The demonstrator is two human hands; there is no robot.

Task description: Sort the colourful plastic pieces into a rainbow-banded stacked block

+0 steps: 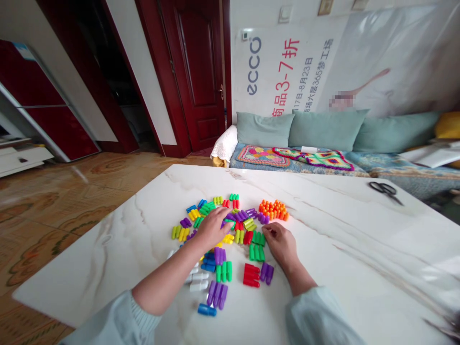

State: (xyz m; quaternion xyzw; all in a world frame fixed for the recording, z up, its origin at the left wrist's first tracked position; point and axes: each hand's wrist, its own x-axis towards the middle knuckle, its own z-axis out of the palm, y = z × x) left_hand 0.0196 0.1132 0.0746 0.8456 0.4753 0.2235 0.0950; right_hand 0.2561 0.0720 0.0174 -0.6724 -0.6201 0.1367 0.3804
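Many small coloured plastic pieces, joined in short rows, lie on the white marbled table [143, 211]. Over the middle of them is my left hand [214, 229], its fingers spread above purple and green pieces. My right hand [280, 239] rests at the right edge of the group, fingers curled together beside a green row [258, 238]; whatever they hold is too small to make out. Just beyond it sits an orange cluster [273, 209]. Nearer me are a red row [251, 275], a purple row [217, 294], a blue piece [207, 310] and white pieces [199, 285].
Black scissors [386, 189] lie near the far right corner of the table. Another dark metal object [443, 330] shows at the lower right edge. Behind the table stands a sofa with green cushions [325, 130].
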